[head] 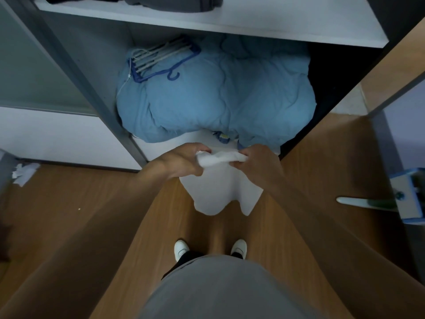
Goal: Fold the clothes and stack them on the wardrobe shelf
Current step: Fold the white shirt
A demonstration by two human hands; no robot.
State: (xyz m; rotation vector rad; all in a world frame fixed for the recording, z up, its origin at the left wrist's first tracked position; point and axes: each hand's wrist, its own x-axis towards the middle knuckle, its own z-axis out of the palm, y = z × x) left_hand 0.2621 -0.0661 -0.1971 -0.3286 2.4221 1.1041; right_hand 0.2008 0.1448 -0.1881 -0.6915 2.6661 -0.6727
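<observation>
white garment: thin, smooth white fabric, held up in the air in front of the open wardrobe, just before the front edge of the lower shelf; the top edge is bunched into a crumpled roll between the two hands, and the rest hangs as a soft sheet ending in rounded lobes above the floor
left hand: fingers curled tightly round the left end of the bunched edge, thumb pressed onto the fabric
right hand: fingers curled round the right end of the same edge, so the roll is stretched between both hands
lower shelf: flat, matt white board, seen only as a bare strip at the front
blue duvet: puffy, wrinkled light-blue bundle with quilted seams, by which the compartment on the lower shelf is filled
hangers: a bundle of thin blue and pale hangers, laid on the upper left of the duvet, one blue hook curling outward
upper shelf: white board above the duvet
folded clothes: dark and grey soft stacks on the upper shelf, cut off by the picture's edge
floor: smooth brown wood-grain boards
white shoes: rounded toes, set apart on the floor below the garment
grey top: plain matt cloth, worn by the person
</observation>
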